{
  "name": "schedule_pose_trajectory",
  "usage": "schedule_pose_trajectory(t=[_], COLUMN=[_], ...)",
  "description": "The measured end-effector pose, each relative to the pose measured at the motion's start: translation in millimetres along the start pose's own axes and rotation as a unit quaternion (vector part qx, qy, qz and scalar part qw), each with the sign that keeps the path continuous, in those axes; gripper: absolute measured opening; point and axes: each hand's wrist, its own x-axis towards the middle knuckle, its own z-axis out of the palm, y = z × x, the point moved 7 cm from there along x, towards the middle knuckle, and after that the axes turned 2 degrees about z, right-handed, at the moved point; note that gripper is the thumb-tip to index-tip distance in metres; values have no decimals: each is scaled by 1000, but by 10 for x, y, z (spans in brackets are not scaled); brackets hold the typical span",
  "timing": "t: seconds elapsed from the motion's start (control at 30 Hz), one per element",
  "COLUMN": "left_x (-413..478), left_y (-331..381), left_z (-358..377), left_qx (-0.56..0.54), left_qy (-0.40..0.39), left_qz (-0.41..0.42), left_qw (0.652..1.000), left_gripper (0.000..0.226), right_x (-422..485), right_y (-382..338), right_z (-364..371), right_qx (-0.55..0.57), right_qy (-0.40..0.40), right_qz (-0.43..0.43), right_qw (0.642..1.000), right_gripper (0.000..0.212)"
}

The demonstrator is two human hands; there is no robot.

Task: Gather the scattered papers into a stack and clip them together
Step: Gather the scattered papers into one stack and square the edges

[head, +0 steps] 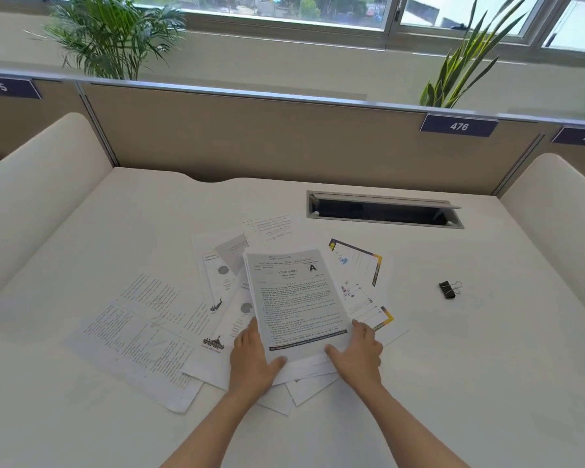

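A thin stack of printed sheets (pixel 294 298), its top page marked with a boxed "A", lies in the middle of the white desk (pixel 453 349). My left hand (pixel 254 359) grips its lower left corner, thumb on top. My right hand (pixel 358 352) grips the lower right corner the same way. Loose papers lie around and beneath it: a large text sheet (pixel 139 336) to the left, pages with logos (pixel 220 292), a handwritten page (pixel 271 228) behind, and a colourful yellow-edged sheet (pixel 362 275) to the right. A black binder clip (pixel 448 289) rests apart on the right.
An open cable slot (pixel 382 209) is sunk into the desk behind the papers. A beige partition (pixel 250 136) with a "476" tag closes the back. Curved white side dividers (pixel 38 184) stand left and right. Plants (pixel 115 35) stand beyond the partition.
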Motion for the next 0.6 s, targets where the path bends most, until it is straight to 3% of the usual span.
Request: schedule_pose_trajectory(t=[0.23, 0.37, 0.47, 0.53, 0.6], left_x=[-57, -53, -71, -44, -6], left_y=[26, 119, 111, 16, -174], left_z=[0, -86, -195, -304, -412], left_qx=[-100, -139, -132, -104, -25], left_qy=[16, 38, 69, 102, 121], left_qz=[-24, 16, 21, -4, -64], left_qw=[995, 989, 989, 989, 990], left_gripper=[116, 107, 89, 75, 76], right_x=[134, 195, 225, 238, 250], right_y=[1, 56, 96, 143, 218], right_z=[19, -10, -18, -68, -130], right_qx=[61, 206, 218, 241, 271], right_qy=[-29, -47, -63, -54, -43], right_qz=[11, 45, 47, 51, 60], right_qw=[998, 976, 973, 968, 960], right_gripper=[86, 56, 33, 26, 22])
